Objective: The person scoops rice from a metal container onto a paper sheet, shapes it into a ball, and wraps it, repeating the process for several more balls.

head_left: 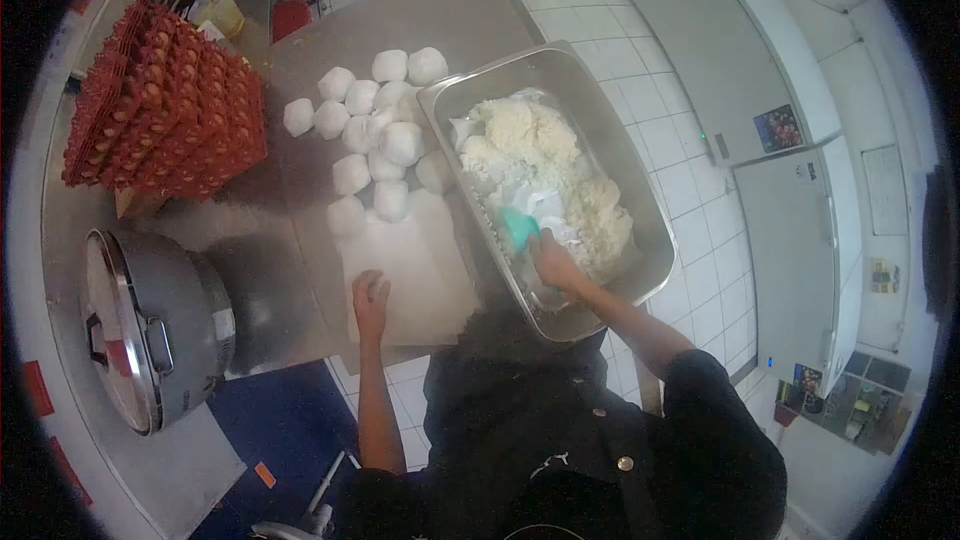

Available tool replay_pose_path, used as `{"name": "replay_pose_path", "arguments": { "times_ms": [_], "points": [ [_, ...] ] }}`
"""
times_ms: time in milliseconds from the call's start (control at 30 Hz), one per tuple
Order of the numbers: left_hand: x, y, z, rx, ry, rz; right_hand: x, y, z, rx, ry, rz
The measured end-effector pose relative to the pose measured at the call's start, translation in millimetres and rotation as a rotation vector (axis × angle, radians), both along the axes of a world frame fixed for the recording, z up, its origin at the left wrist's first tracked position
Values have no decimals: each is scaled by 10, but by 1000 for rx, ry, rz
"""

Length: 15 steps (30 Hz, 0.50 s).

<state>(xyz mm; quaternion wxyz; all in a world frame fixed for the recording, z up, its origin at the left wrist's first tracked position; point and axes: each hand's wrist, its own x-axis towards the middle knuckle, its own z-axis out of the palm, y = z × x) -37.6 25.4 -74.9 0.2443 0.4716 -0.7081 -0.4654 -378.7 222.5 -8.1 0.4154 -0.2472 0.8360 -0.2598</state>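
Note:
My right hand (558, 264) reaches into a deep steel pan (655, 275) and is closed around a teal plastic scoop (518, 228). Inside the pan lies a crumbly, cream-white mass (535, 135), with a smoother white patch (545, 208) beside the scoop. My left hand (370, 302) rests at the left edge of a pale, flour-white sheet (410, 265), fingers loosely bent and apart, holding nothing. Beyond the sheet sit several round white portions (390, 200), grouped on the table, some touching.
Red egg trays (165, 105) are stacked high at the left. Nearer stands a large lidded metal pot (165, 325). The steel table (455, 15) extends away from me. Right of the pan are a tiled floor (700, 210) and long white cabinets (790, 240).

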Motion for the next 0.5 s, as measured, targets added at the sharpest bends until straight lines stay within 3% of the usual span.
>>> {"name": "replay_pose_path", "arguments": {
  "times_ms": [100,200,300,400,500],
  "points": [
    [-25,23,29,-15,-62,1,-4,157,135,57,-17,92],
    [-16,27,2,-3,-45,29,-14,321,-88,105,-84,93],
    [-2,35,-17,-31,-31,23,-415,425,159,114,-604,61],
    [-13,33,-11,13,-16,24,-813,610,259,186,-1539,-230],
    [35,21,6,63,-21,11,-767,654,469,47,-1475,-325]
  ]
}}
